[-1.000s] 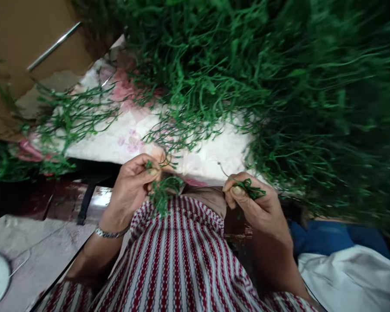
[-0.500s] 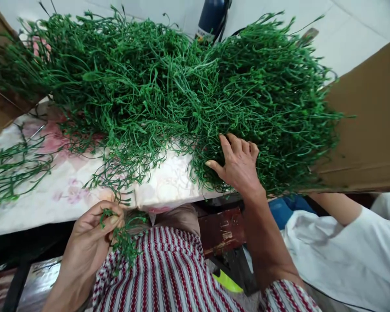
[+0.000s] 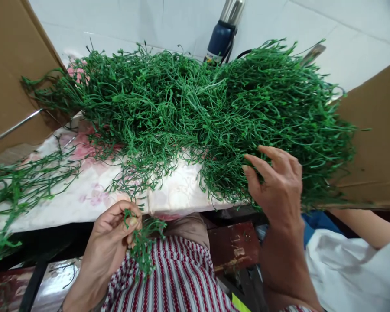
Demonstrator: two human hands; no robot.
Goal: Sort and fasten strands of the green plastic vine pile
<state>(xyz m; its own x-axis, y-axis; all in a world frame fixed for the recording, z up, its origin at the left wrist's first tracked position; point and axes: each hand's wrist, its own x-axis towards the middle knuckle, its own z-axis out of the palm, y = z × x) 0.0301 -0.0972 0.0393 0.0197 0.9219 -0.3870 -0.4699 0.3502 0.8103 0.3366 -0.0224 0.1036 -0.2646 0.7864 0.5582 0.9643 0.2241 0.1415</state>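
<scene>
My left hand (image 3: 118, 232) pinches a small bunch of green plastic plant stems (image 3: 144, 249) just off the table's front edge, their tips drooping over my lap. At the front of a large green heap of stems (image 3: 169, 99), my right hand (image 3: 274, 182) has its fingers spread and bent, with thumb and fingertips at the stems. Whether its fingertips touch them I cannot tell; nothing shows in its grasp. Thinner loose stems (image 3: 133, 173) lie on the flowered tablecloth (image 3: 178, 186) between the hands.
More stems (image 3: 29, 186) lie at the left end of the table. Cardboard (image 3: 13, 65) stands at the left, and another cardboard panel (image 3: 377, 143) at the right. A dark blue flask (image 3: 219, 41) stands behind the heap. Another person's white-clothed arm (image 3: 351, 260) is at the right.
My right hand has moved right along the front of the heap, its fingers lifting and spreading. My left hand keeps its bunch. The whole view has shifted somewhat.
</scene>
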